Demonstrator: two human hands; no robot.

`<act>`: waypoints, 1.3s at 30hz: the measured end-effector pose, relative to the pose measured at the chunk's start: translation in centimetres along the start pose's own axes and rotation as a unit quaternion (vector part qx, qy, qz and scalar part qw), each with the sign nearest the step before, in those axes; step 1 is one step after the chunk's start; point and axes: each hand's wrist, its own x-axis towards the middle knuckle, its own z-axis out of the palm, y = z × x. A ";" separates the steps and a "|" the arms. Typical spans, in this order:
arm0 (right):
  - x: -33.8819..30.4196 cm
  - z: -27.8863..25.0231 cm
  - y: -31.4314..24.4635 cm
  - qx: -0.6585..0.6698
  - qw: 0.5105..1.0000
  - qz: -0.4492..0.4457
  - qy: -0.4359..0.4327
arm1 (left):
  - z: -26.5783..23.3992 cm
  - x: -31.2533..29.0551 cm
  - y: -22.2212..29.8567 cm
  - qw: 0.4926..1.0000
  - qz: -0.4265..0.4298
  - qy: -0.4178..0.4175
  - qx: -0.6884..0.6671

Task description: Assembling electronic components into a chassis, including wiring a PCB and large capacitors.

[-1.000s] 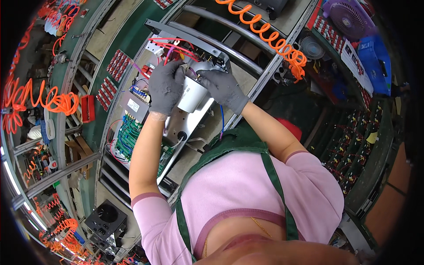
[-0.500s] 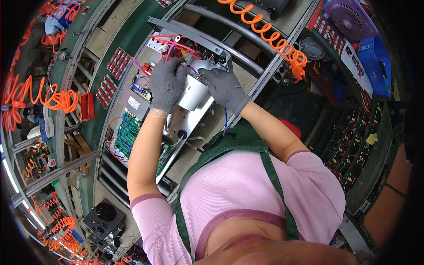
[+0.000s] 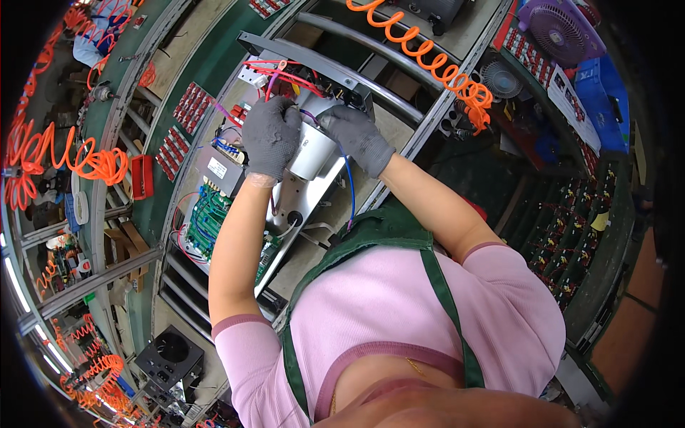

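Across metal rollers (image 3: 378, 43), an open metal case (image 3: 310, 192). Set in its far part, a white can (image 3: 311, 155), directly between two gloves. Left hand (image 3: 271, 139) with fingers curled by the can's upper left side; right hand (image 3: 358, 139) with fingers bent at its upper right, fingertips partly hidden. Impossible to tell the exact grip of either. Just beside the right hand, a blue wire (image 3: 352, 185) trailing toward a green apron (image 3: 385, 230). Farther out, red wires (image 3: 289, 73), a green circuit board (image 3: 207, 217), a coiled orange hose (image 3: 391, 32).
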 end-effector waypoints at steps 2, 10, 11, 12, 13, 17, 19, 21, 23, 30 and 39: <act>0.1 0.0 -0.1 0.012 1.000 0.020 -0.013 | 0.1 0.0 -0.1 1.000 0.001 0.004 -0.001; 0.6 0.2 -0.4 -0.070 0.997 0.020 -0.010 | -0.2 0.0 0.2 1.000 0.006 0.012 -0.005; 0.6 0.3 -0.3 -0.070 0.997 0.018 -0.008 | -0.2 -0.1 0.2 1.000 0.002 0.012 -0.003; 0.7 0.4 -0.1 -0.071 0.997 0.015 -0.006 | -0.2 -0.1 0.2 1.000 -0.001 0.011 -0.001; 0.7 0.4 0.2 -0.071 0.997 0.012 -0.003 | -0.1 0.0 0.2 1.000 -0.004 0.010 0.000; 0.7 0.7 0.2 -0.069 0.996 -0.026 0.039 | 0.0 0.0 -0.2 1.000 -0.001 0.006 -0.001; -0.1 0.0 -0.8 -0.025 1.000 0.009 -0.004 | 0.1 -0.1 -0.1 1.000 -0.007 0.005 0.003; -0.2 0.0 -1.5 -0.068 0.998 0.010 -0.003 | 0.0 -0.1 0.0 1.000 -0.013 0.003 0.001; 0.2 0.0 -1.4 -0.084 0.996 -0.002 0.009 | 0.0 0.1 0.2 1.000 -0.010 0.008 -0.005; 0.4 0.2 -1.0 -0.194 0.979 -0.062 0.024 | -0.2 -0.2 0.0 1.000 -0.011 0.012 -0.006; 0.7 0.1 0.2 -0.091 0.992 -0.088 0.029 | 0.4 0.0 -0.4 1.000 -0.004 0.017 -0.010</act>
